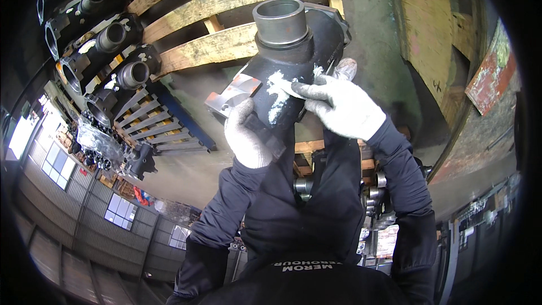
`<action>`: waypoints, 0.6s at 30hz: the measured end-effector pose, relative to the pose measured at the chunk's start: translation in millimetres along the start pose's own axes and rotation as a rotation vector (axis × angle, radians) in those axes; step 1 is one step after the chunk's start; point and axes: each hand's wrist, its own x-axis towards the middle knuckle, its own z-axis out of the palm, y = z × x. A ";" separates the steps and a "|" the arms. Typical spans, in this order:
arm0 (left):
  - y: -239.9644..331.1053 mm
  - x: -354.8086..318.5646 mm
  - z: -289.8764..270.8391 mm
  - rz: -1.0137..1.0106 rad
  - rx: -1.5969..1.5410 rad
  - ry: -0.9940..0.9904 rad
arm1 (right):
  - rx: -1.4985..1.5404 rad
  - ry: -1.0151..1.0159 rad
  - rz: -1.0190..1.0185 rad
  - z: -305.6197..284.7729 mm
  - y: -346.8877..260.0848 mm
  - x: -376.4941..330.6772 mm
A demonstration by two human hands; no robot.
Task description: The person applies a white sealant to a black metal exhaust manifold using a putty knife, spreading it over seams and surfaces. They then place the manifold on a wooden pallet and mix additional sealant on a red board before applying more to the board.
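A large black metal casting (324, 39) with a bare steel collar (280, 22) stands in front of me. White paste (278, 91) is smeared in patches over its near side. In a white glove, my right hand (344, 107) pinches a thin pale flat piece (293, 89), whose tip touches the paste; its exact kind is unclear. My left hand (244, 135), also gloved, curls around the casting's near left side, beside a machined lug (240, 89) with reddish edges. Part of its grip is hidden. A crumpled whitish lump (344, 69) shows just beyond my right hand.
Wooden pallet slats (206, 48) lie beyond the casting. Several similar black castings (121, 73) stand in a row at the left, near a slatted metal rack (155, 121). A wooden panel (426, 28) and a reddish, paste-stained plate (490, 73) are at the right.
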 end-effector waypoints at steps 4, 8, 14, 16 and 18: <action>2.5 2.8 -5.8 -0.035 0.027 -0.048 | -0.082 0.113 -0.071 13.2 -19.1 -9.8; 2.9 9.6 -15.6 -0.081 0.026 -0.077 | -0.123 0.177 -0.078 23.4 -36.8 -19.6; 3.4 3.5 -10.6 -0.072 0.024 -0.056 | -0.008 0.260 -0.132 28.4 -43.2 -27.5; 3.1 -2.4 -7.1 -0.067 0.014 0.007 | -0.092 0.303 -0.085 31.8 -38.7 -28.4; 3.1 -0.8 -2.8 -0.025 0.040 0.043 | -0.155 0.363 -0.087 37.8 -33.7 -28.4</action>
